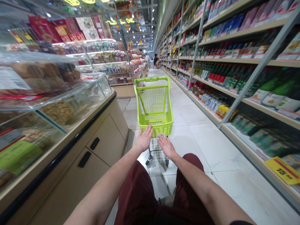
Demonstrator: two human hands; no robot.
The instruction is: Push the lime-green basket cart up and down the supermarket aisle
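A lime-green shopping cart (154,120) with a plastic basket stands upright on the tiled floor in front of my knees. Over the left part of its near lower edge lies my left hand (144,139), palm down and fingers stretched out. Beside it, lower and to the right, my right hand (166,145) has its fingers extended. A small pale, mottled patch (161,135) shows at the right fingertips; I cannot make out what it is. Whether either hand touches the cart is unclear. The basket's visible bottom shows only its lattice.
Shelves of bottles and cans (264,137) line the right side, with a yellow price sign (283,170). On the left runs a bakery counter (98,131) with packaged goods. A person (156,60) is low by the shelves farther down the tiled aisle (185,117).
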